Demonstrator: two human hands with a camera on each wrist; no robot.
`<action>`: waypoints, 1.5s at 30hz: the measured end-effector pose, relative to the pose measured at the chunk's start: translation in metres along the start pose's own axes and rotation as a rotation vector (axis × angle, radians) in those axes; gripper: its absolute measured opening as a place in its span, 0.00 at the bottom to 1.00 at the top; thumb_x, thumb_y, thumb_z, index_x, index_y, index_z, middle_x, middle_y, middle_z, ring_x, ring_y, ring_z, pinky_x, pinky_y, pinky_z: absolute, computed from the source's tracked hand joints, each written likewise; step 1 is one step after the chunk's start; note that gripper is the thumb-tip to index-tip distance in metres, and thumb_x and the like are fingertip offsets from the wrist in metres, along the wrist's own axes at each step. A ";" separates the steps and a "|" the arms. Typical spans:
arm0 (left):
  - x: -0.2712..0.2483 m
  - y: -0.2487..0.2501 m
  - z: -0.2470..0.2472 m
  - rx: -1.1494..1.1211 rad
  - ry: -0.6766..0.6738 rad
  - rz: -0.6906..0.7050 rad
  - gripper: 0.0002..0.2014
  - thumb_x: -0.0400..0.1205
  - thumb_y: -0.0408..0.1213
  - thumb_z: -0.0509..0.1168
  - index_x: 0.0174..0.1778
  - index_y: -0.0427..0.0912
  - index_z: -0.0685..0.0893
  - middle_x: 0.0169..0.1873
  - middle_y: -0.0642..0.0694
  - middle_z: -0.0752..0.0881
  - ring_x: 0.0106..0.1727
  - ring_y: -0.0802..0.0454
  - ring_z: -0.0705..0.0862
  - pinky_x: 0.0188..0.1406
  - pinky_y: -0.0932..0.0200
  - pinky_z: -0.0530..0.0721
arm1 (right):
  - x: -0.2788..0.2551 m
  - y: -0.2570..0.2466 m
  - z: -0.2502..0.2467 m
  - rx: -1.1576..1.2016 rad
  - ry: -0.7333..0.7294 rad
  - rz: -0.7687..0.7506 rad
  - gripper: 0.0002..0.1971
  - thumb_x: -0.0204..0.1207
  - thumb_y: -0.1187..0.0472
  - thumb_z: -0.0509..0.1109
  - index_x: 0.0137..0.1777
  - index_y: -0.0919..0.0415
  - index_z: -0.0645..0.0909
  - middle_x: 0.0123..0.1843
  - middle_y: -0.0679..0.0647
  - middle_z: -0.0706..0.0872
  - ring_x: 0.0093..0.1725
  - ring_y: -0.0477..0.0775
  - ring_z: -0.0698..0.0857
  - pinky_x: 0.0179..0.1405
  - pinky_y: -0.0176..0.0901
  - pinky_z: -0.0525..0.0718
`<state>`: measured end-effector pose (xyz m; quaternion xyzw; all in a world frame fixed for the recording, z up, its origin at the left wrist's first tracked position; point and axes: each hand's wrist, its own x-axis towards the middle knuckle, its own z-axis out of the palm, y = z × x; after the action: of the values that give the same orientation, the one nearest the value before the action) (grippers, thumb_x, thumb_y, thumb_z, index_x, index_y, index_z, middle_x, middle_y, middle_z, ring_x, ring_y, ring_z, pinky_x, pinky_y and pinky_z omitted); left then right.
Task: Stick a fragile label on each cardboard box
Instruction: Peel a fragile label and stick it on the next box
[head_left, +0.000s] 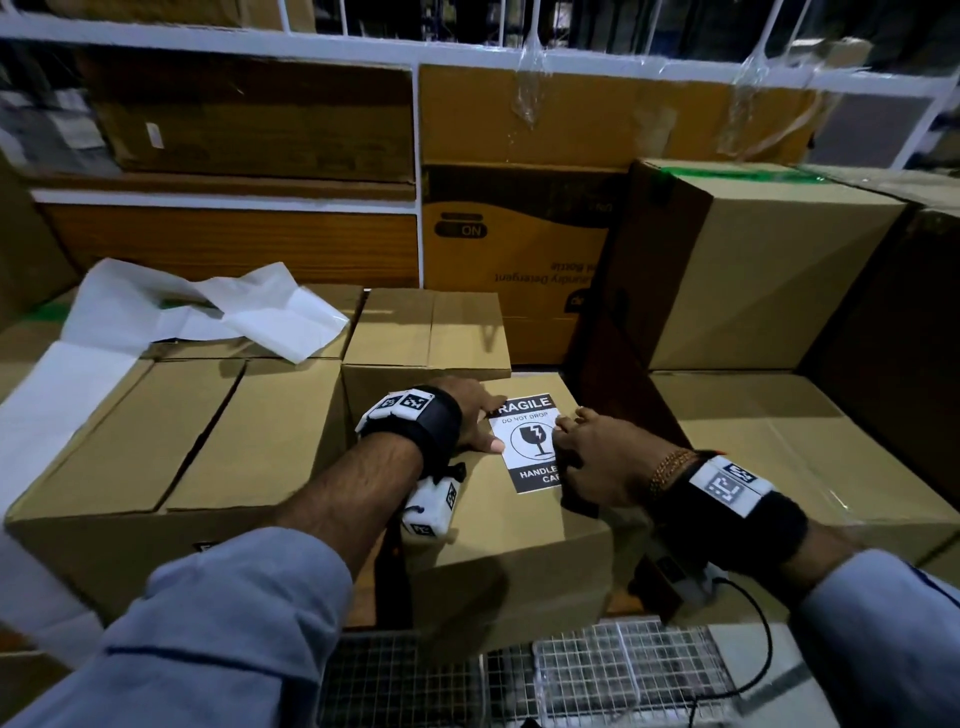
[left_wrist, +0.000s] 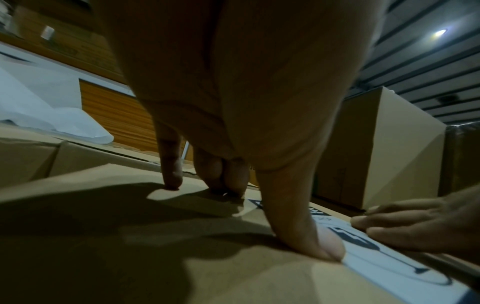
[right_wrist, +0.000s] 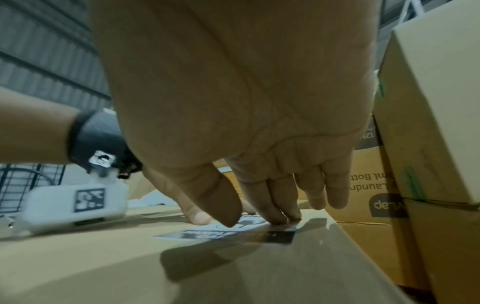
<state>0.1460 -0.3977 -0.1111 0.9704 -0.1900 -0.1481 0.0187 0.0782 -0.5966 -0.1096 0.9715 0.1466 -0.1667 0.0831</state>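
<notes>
A black-and-white fragile label (head_left: 527, 441) lies flat on top of the middle cardboard box (head_left: 498, 525). My left hand (head_left: 478, 421) rests on the label's left edge with fingers straight, and its thumb (left_wrist: 324, 246) presses the label (left_wrist: 389, 265) down. My right hand (head_left: 587, 452) covers the label's right side. Its straight fingertips (right_wrist: 275, 216) press on the label (right_wrist: 207, 234) near the box's right edge. Neither hand grips anything. The label's right part is hidden under the right hand.
Crumpled white backing sheets (head_left: 208, 312) lie on the boxes at left. A wide box (head_left: 156, 441) sits left, a small box (head_left: 426, 332) behind, a tall box (head_left: 753, 270) at right on a low box (head_left: 805, 457). Wire mesh (head_left: 571, 675) lies in front.
</notes>
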 end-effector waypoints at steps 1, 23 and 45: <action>0.000 0.000 0.000 0.012 -0.006 0.001 0.39 0.85 0.59 0.69 0.90 0.54 0.63 0.85 0.43 0.69 0.82 0.40 0.71 0.74 0.51 0.72 | -0.006 0.000 0.001 0.008 0.000 -0.004 0.32 0.87 0.48 0.59 0.89 0.57 0.63 0.90 0.58 0.63 0.88 0.64 0.60 0.83 0.63 0.71; 0.018 -0.003 0.010 0.136 -0.003 0.008 0.41 0.85 0.64 0.64 0.85 0.36 0.68 0.83 0.37 0.71 0.83 0.39 0.71 0.79 0.48 0.72 | -0.064 -0.049 0.030 0.085 0.231 -0.164 0.33 0.76 0.45 0.46 0.69 0.58 0.84 0.72 0.56 0.85 0.82 0.64 0.72 0.77 0.60 0.78; 0.005 -0.013 0.004 -0.165 -0.015 -0.083 0.62 0.77 0.53 0.79 0.91 0.41 0.38 0.87 0.45 0.65 0.85 0.44 0.68 0.78 0.53 0.71 | -0.010 -0.039 -0.003 0.069 -0.053 -0.110 0.31 0.88 0.52 0.56 0.90 0.53 0.58 0.93 0.55 0.54 0.89 0.62 0.55 0.83 0.69 0.63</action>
<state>0.1545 -0.3873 -0.1177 0.9714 -0.1368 -0.1713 0.0909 0.0576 -0.5623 -0.1077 0.9596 0.1914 -0.2015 0.0440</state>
